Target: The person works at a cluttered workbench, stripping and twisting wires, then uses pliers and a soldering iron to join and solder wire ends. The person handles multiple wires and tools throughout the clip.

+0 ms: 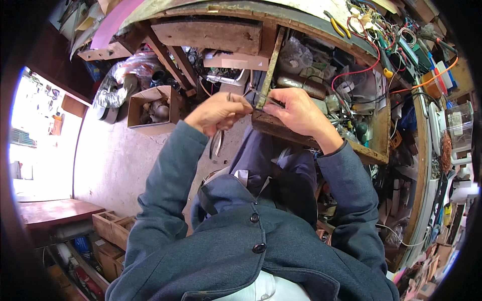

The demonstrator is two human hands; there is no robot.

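Observation:
My left hand [221,111] is closed in a pinch, its fingertips pointing at my right hand. Below its palm hangs a slim metal tool [217,144] with curved, partly shiny arms, perhaps scissors or pliers; the rest is hidden by the fingers. My right hand [299,110] is also closed, over the front left corner of an open wooden drawer [273,125]. A thin greyish strip or wire [260,95] shows at its fingertips, too small to name. The two hands are close together, with a narrow gap between the fingertips.
The drawer holds cables, plastic bags and a brown cylinder [301,86]. Yellow-handled pliers [337,25] and tangled wires lie on the bench above. A cardboard box [150,128] stands on the floor at left. Wooden crates [111,228] are at lower left; crowded shelves line the right.

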